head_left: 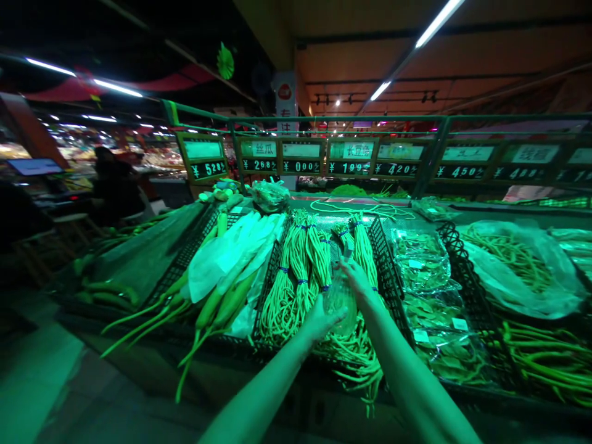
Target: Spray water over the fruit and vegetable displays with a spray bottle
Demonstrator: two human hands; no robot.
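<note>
Both my hands reach over a market vegetable display. My left hand [321, 319] grips the lower side of a clear plastic produce bag [340, 300], and my right hand [356, 277] pinches its upper part. The bag looks puffed and holds something I cannot make out. Directly behind and under my hands lie bundled yardlong beans [296, 277], tied with blue bands. More loose beans [356, 357] hang over the front of the display below my hands.
Black wire baskets [388, 271] divide the produce. Long pale gourds [222, 302] lie left; bagged leafy greens [430, 308] and beans under plastic [513, 259] lie right. Green-railed price signs [356, 159] run behind. A seated person [115, 185] is at far left.
</note>
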